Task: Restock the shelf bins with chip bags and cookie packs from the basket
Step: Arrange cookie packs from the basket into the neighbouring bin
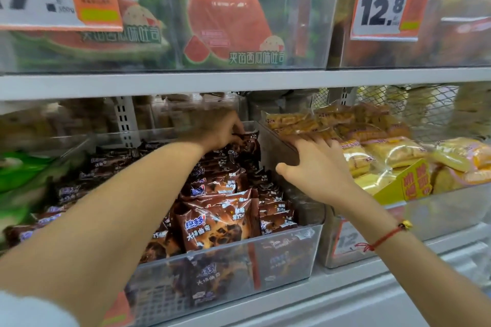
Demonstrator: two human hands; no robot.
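Observation:
A clear plastic bin (292, 241) on the lower shelf holds several brown chocolate cookie packs (215, 225). My left hand (218, 130) reaches to the back of this bin and grips a brown cookie pack (247, 143) at its top. My right hand (316, 164) rests with straight fingers on the top edge of the divider wall between this bin and the neighbouring bin of yellow cake packs (393, 151). The basket is out of view.
Green packs (21, 175) lie in the bin at the left. The upper shelf (239, 82) carries clear bins of watermelon toast packs (228, 21) and price tags (385, 5). Wire mesh (414, 103) backs the lower right bin.

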